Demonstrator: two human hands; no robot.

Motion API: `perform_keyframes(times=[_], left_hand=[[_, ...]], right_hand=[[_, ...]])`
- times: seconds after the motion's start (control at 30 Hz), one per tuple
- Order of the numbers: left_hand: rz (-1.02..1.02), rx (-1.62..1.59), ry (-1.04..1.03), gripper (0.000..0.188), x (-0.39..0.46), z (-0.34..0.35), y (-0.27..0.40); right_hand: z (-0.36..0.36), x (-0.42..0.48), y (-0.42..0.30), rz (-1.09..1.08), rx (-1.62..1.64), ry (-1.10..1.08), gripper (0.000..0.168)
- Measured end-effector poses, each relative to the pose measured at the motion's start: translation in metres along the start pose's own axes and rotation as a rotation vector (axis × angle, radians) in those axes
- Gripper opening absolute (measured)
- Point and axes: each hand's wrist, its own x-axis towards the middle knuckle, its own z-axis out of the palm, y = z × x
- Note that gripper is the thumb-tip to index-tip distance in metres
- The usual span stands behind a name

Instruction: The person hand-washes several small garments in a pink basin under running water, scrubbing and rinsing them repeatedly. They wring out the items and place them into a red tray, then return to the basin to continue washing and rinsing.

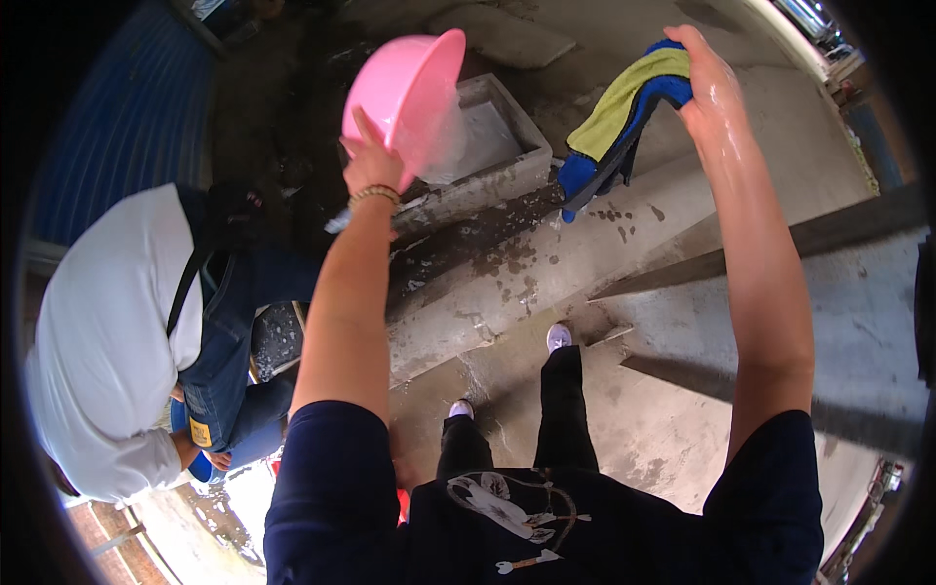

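Note:
My left hand grips a pink plastic basin, which is tipped on its side. Water pours from the basin's mouth into a rectangular concrete trough on the floor. A pale pool of water shows inside the trough. Up at the right, my right hand holds a yellow-green and blue cloth with dark edging. The cloth hangs down to the left of that hand, apart from the basin. My right forearm looks wet.
Another person in a white shirt bends at the left, with a hand near a blue tub. A concrete ledge crosses before my feet. A grey slab stands at the right. Blue corrugated sheeting rises at the far left.

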Motion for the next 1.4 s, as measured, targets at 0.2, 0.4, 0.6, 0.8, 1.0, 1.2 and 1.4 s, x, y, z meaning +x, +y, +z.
perform_keyframes(times=[0.2,0.4,0.6,0.8,1.0,1.2,1.4], left_hand=[[0.153,0.112,0.282,0.078,0.068,-0.055,0.044],[0.193,0.162,0.467,0.077,0.101,-0.103,0.067],[0.264,0.251,0.403,0.075,0.105,-0.096,0.055],[0.131,0.088,0.215,0.079,0.075,-0.042,0.044],[-0.223,-0.279,0.006,0.086,0.016,0.045,0.011],[-0.543,-1.022,-0.232,0.061,-0.129,0.178,-0.046],[-0.998,-1.103,-0.498,0.047,-0.263,0.214,-0.047]], right_hand=[[-0.038,0.122,0.04,0.118,0.135,0.091,0.017],[-0.054,0.184,0.06,0.062,0.167,0.163,0.018],[-0.066,0.239,0.086,-0.013,0.165,0.276,0.02],[-0.059,0.251,0.08,0.01,0.082,0.333,0.019],[-0.057,0.247,0.093,0.059,0.039,0.324,0.018],[-0.06,0.232,0.103,0.088,-0.007,0.364,0.017],[-0.067,0.225,0.111,0.047,-0.093,0.32,0.019]])
